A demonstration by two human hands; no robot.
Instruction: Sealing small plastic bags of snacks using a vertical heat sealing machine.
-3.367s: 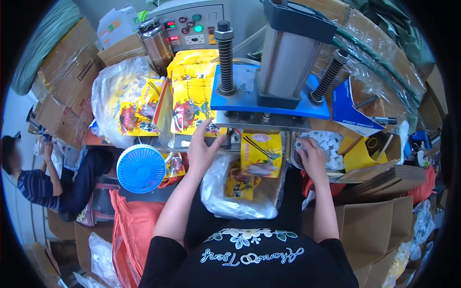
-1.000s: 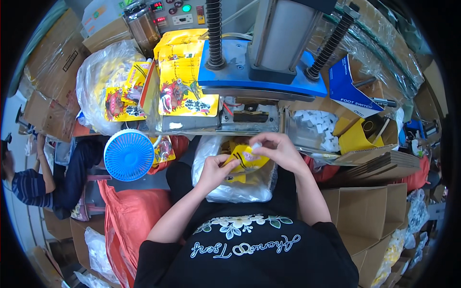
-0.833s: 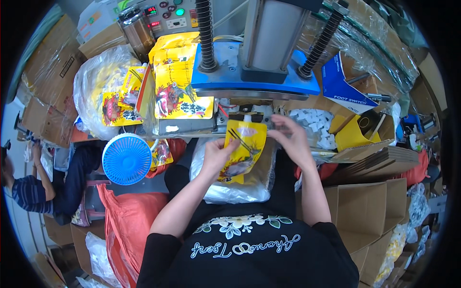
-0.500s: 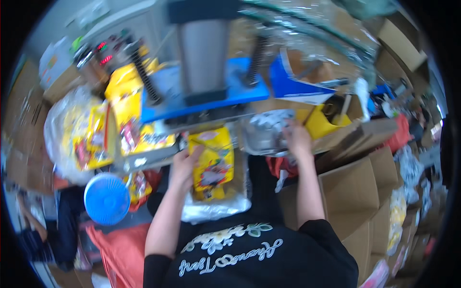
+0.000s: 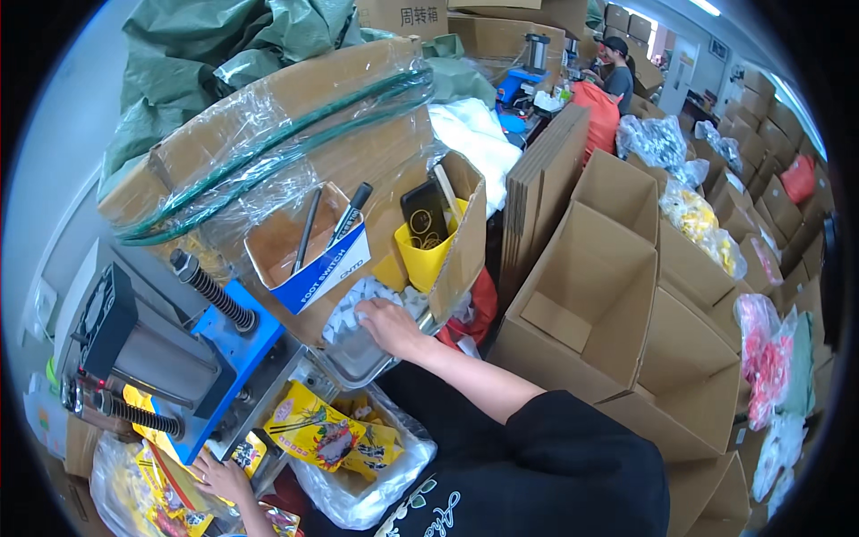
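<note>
My right hand (image 5: 389,324) reaches into a metal tray (image 5: 358,362), its bent fingers together among small white pieces (image 5: 365,288); whether it pinches one is hidden. At the lower left, my left hand (image 5: 225,477) has its fingers apart at the yellow printed pouches (image 5: 165,483), beside a press with a blue plate (image 5: 234,300) and a grey cylinder (image 5: 165,345). Between my hands, a yellow printed pouch (image 5: 309,426) lies over a bin lined with clear plastic (image 5: 407,479), which has more yellow pouches inside.
Behind the tray stand a blue-and-white box (image 5: 322,279) with pens and a yellow holder (image 5: 423,259) with a phone-like black thing. Open cardboard boxes (image 5: 591,291) line my right. A person (image 5: 617,73) works at the far back, near a red sack (image 5: 592,116).
The view has swung to the right. My left hand has let go of the yellow pouch over the lined bin and moved left beside the press. My right hand remains at the tray.
</note>
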